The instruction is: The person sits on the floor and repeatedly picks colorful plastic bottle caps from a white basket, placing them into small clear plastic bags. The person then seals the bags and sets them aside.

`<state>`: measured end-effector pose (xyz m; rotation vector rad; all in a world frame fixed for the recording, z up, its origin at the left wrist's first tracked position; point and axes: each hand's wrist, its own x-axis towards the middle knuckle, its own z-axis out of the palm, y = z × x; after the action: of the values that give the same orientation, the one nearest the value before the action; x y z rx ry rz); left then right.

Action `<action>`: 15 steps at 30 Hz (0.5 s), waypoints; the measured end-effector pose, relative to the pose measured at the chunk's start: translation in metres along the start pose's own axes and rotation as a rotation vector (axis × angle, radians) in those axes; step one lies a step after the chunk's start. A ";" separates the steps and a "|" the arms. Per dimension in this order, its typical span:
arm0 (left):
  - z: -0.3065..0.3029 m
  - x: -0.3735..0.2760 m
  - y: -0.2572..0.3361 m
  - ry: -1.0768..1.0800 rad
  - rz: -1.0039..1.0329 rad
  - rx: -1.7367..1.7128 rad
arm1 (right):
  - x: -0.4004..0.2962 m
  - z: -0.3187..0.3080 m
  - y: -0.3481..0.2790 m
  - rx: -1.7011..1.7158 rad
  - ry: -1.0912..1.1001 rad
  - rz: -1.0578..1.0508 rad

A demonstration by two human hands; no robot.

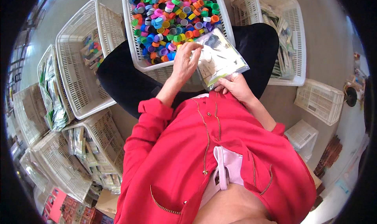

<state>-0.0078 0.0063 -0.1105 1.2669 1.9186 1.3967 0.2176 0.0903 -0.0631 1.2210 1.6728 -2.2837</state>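
Observation:
My right hand grips the lower edge of a clear plastic packet with a printed card and pale flat pieces inside. At the packet's left edge is my left hand, thumb and fingers bent close together; whether it pinches the packet or something small cannot be told. Just beyond both hands, a white plastic basket full of small colourful plastic caps stands between my knees. The packet's upper corner overlaps the basket's near right rim.
To the left, a white crate holds packets with coloured pieces; crates of flat packets stand beside it. Another white crate with packets is at the right. Farther right sits a small upturned basket. My bent legs flank the cap basket.

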 end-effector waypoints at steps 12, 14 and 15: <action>0.057 0.029 -0.016 -0.365 0.339 0.314 | 0.011 0.000 0.013 -0.008 -0.019 0.031; 0.060 0.029 -0.028 -0.343 0.311 0.253 | 0.010 0.002 0.010 0.019 -0.028 0.061; 0.059 0.031 -0.031 -0.379 0.286 0.231 | 0.007 0.004 0.006 0.037 -0.018 0.080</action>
<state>0.0098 0.0607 -0.1570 1.8281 1.7182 0.9801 0.2130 0.0872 -0.0714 1.2465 1.5530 -2.2808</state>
